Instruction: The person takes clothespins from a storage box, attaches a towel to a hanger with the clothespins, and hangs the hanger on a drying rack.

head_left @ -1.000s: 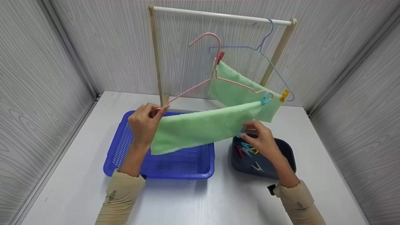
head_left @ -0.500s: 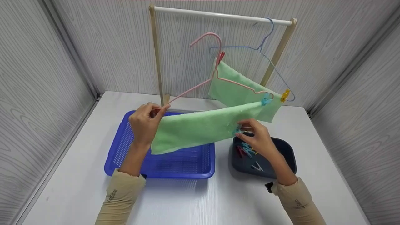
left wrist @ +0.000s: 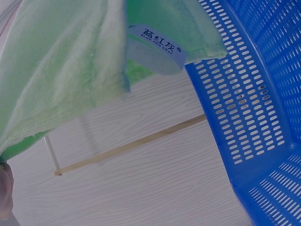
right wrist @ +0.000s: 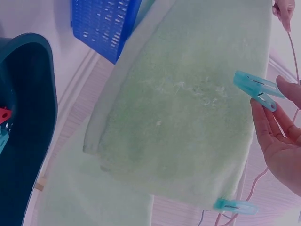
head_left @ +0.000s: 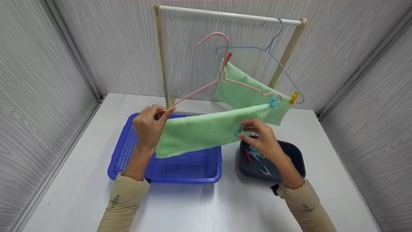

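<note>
My left hand pinches the left end of a pink wire hanger together with the upper left corner of a light green cloth. A light blue clothespin clips the cloth's other top corner to the hanger's right end. Between the thumb and fingers of my right hand is a second light blue clothespin, held in front of the cloth. A white label with printed text shows on the cloth in the left wrist view.
Below the cloth stands a blue perforated basket. A dark bin at the right holds several clothespins. Behind, a rack with a white rod bears a blue hanger with another green cloth, clipped by red and yellow clothespins.
My right hand has moved left and slightly up with its clothespin, from above the bin's edge to in front of the cloth. My left hand keeps its hold on the hanger and cloth.
</note>
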Tool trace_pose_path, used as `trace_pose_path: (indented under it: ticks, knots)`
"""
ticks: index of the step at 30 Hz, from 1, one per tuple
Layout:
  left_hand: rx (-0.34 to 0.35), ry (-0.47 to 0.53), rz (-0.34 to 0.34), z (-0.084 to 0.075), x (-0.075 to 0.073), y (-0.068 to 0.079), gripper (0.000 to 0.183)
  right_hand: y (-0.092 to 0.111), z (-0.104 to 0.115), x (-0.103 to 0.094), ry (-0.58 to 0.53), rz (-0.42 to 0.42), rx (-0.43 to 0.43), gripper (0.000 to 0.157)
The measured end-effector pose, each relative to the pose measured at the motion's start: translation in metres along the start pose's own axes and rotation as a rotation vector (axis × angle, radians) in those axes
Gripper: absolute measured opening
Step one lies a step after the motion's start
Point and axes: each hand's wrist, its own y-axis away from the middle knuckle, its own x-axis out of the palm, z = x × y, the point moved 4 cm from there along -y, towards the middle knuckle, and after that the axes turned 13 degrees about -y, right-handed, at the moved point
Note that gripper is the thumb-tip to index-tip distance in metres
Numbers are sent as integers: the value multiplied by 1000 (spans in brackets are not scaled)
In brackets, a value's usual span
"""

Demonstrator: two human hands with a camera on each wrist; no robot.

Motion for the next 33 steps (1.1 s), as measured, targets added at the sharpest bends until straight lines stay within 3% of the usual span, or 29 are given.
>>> trace_pose_path:
  ticks: [5,9,16,23,33]
  knots:
    - [2,1,3,-1,0,0,26,-4,6,5,-2,7,-54,33]
    - [5,-3,1,-2,0,-1,23,-7,9,9,-8,17,-84,32]
    - [18,-10,-14,-3,0,-2,47,-12,14,14,-8,42,-156,33]
    - [23,-3,-8,-2,1,-1,36,-15,17,18,-41,54,-173,34]
    - [19,-19,-10,-3,1,-1,48,-19,19,21,-58,64,-200,33]
